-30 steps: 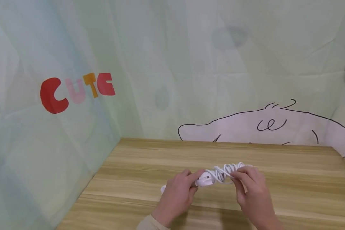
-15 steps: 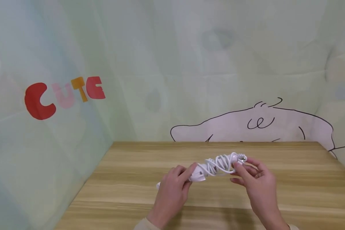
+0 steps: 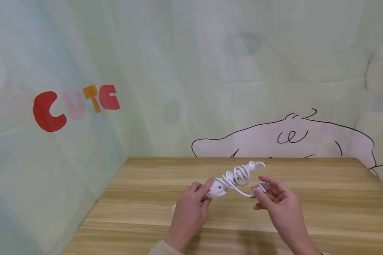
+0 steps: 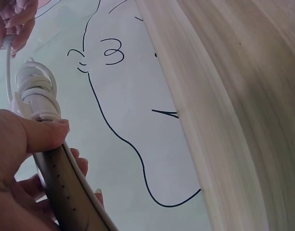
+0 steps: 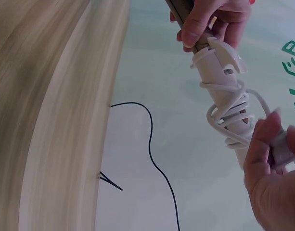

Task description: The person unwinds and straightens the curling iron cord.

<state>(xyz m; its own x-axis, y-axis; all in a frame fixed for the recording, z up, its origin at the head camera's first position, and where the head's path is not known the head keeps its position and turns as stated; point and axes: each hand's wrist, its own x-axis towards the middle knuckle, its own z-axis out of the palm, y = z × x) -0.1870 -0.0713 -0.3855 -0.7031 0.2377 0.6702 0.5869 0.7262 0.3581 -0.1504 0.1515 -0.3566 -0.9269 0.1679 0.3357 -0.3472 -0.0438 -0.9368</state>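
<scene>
A white-handled curling iron [image 3: 216, 190] is held above the table, tilted with its cord end up and to the right. My left hand [image 3: 188, 212] grips its brownish metal barrel [image 4: 65, 187], which has a row of small dark dots. The white cord [image 5: 229, 108] winds in loose loops round the handle. One stretch of cord runs off to the plug [image 5: 283, 148], pinched between thumb and fingers of my right hand [image 3: 282, 209]. In the head view the left hand covers most of the barrel; its white tip [image 3: 173, 208] peeks out behind.
The wood-grain table [image 3: 153, 177] lies below both hands. A pale green fabric backdrop [image 3: 166, 71] rises behind it and on the left, with coloured CUTE letters [image 3: 109, 97] and a line-drawn cartoon animal [image 3: 252, 140] on it.
My right hand has come off the wound cord at the handle's end, drawing the plug and a short stretch of cord away to the right. My left hand keeps its grip on the barrel.
</scene>
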